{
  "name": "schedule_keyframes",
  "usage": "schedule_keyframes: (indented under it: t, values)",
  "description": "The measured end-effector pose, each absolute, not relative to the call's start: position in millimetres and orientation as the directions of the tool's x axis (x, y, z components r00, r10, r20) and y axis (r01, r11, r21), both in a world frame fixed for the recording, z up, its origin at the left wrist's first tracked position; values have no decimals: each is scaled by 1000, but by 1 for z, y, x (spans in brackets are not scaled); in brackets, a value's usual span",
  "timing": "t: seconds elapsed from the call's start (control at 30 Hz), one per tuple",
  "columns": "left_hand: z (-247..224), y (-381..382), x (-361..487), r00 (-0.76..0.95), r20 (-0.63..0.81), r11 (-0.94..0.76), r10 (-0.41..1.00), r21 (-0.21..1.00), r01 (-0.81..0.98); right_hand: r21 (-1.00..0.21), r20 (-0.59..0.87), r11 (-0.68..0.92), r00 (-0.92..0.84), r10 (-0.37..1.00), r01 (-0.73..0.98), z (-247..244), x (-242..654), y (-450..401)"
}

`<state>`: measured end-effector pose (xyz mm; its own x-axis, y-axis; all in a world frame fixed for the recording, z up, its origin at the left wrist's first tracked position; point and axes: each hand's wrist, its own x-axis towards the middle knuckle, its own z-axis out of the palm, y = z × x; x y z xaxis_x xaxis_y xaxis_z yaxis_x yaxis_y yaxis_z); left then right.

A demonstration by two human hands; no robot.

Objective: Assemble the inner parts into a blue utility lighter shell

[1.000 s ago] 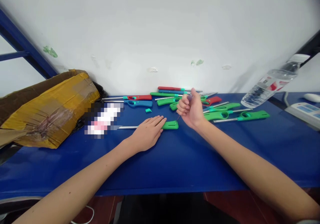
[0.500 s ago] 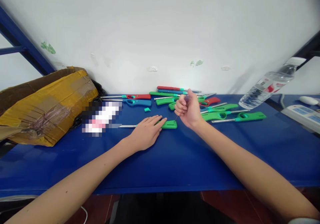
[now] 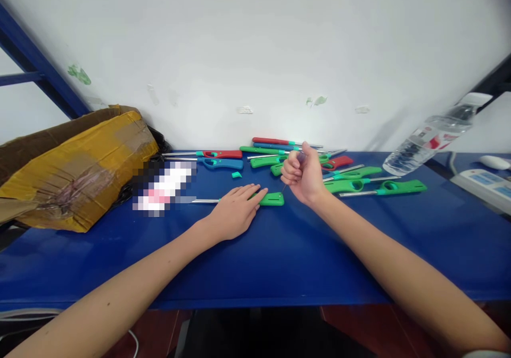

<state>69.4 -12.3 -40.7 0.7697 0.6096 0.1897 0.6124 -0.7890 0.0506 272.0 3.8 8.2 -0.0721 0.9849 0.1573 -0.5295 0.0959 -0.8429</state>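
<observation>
Two bare hands work at a blue table [image 3: 255, 273]. The left hand [image 3: 235, 213] lies palm down, nearly flat with fingers extended, across a green long-barrelled lighter [image 3: 272, 199]. The lighter lies on its side beneath that hand: its metal barrel sticks out to the left, the end of its green handle to the right. The right hand [image 3: 302, 174] is raised just beyond that handle end, fingers curled around a thin-shafted tool [image 3: 285, 187] that slants down to the handle; whether its tip touches cannot be told.

Behind, a small turquoise piece [image 3: 237, 175] lies near the left hand, with a red lighter [image 3: 223, 154] and a blue lighter [image 3: 224, 164] past it. A jumble of lighters [image 3: 265, 161], partly hidden by the right hand, lies by the wall [image 3: 255, 44]; more green ones spread rightward. A tape-wrapped box [image 3: 88, 172] sits far left; a clear water bottle [image 3: 429, 137] stands at right.
</observation>
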Motion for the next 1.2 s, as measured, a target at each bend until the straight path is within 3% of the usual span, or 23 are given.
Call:
schedule_keyframes:
  t: [0.7, 1.2]
  values:
    - [-40, -11, 69, 764, 211, -791, 609, 97, 604, -898, 243, 207, -47, 969, -389, 7, 261, -8]
    - [-40, -12, 70, 772, 208, -795, 601, 58, 604, -904, 248, 208, -61, 967, -374, 6, 263, -5]
